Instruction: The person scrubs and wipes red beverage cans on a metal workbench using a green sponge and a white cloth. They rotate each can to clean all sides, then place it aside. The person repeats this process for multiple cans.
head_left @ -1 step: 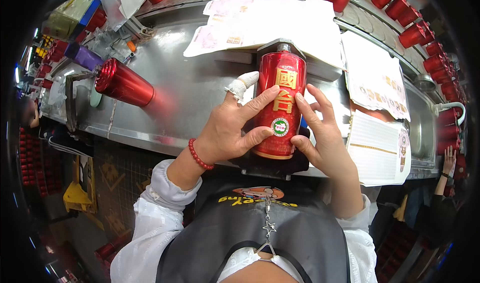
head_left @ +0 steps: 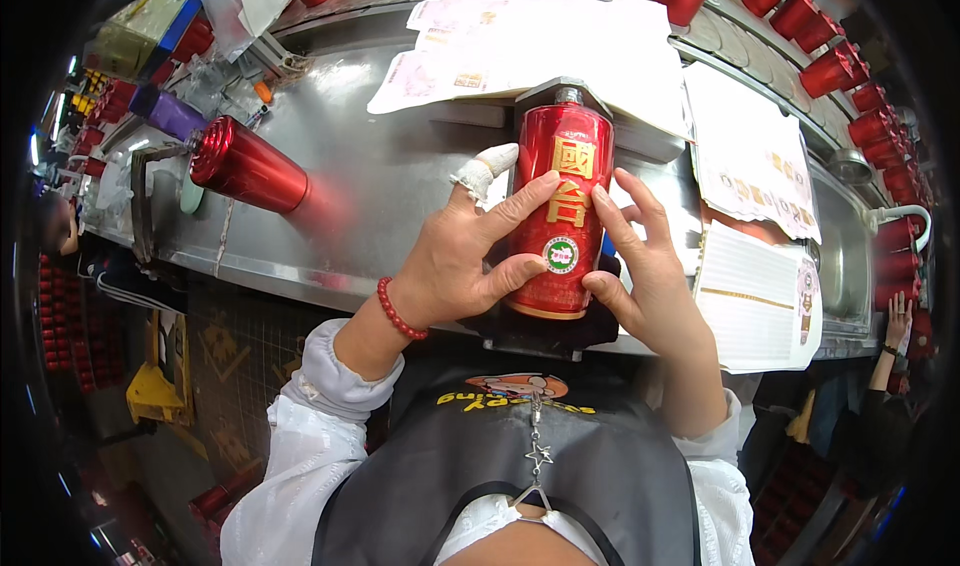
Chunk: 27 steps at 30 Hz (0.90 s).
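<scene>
A glossy red bottle [head_left: 545, 286] lies in a dark cradle at the bench's near edge, its neck pointing away from me. Raised gold characters [head_left: 572, 181] and a round green-and-white sticker [head_left: 562, 256] mark its upper face. My left hand [head_left: 455, 251] holds its left side, thumb beside the sticker and a finger on the gold characters. One finger of that hand wears a white wrapping [head_left: 482, 173]. From the right, my right hand [head_left: 645, 266] grips the same bottle with fingertips and thumb along its edge.
Another red bottle [head_left: 250, 169] lies on the metal bench [head_left: 345, 156] to the left. White printed sheets [head_left: 560, 41] lie beyond the cradle, with more sheets [head_left: 755, 296] at the right. Red bottles [head_left: 830, 71] line the far right beside a sink [head_left: 845, 236]. Another person's hand [head_left: 897, 321] shows there.
</scene>
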Each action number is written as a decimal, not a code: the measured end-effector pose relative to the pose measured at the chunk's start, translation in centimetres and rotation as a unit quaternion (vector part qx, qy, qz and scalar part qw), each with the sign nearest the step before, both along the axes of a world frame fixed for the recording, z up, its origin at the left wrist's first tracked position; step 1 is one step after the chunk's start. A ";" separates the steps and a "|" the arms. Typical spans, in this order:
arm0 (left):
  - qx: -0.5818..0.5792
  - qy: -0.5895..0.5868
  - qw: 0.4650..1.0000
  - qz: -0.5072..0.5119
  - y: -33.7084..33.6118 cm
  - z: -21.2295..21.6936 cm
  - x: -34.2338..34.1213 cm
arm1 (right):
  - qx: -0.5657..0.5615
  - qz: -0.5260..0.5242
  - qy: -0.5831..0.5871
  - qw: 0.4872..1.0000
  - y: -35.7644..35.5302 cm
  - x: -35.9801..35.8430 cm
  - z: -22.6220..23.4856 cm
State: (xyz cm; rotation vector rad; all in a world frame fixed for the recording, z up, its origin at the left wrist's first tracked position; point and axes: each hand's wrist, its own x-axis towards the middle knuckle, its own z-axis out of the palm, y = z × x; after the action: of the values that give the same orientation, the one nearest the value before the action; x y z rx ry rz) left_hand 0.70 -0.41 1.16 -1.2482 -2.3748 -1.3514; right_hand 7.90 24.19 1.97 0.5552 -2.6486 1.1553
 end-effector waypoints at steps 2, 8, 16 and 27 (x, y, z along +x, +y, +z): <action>0.001 -0.008 1.000 0.001 -0.1 0.0 0.1 | -0.003 0.004 0.002 1.000 0.0 -0.1 0.0; 0.003 -0.011 1.000 -0.011 0.0 -0.1 0.0 | -0.016 0.008 0.011 1.000 0.0 -0.3 0.1; 0.003 -0.018 1.000 -0.009 0.0 0.1 0.2 | -0.004 0.006 -0.007 1.000 -0.2 -0.4 0.4; 0.033 0.008 0.999 -0.008 0.1 -0.2 -0.4 | -0.015 0.000 0.019 1.000 -0.2 -0.5 0.2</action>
State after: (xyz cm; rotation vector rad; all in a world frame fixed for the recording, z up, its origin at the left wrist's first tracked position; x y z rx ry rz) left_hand 0.29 -0.28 1.00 -1.2570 -2.2963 -1.4062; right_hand 7.40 24.02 2.13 0.5673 -2.5952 1.1704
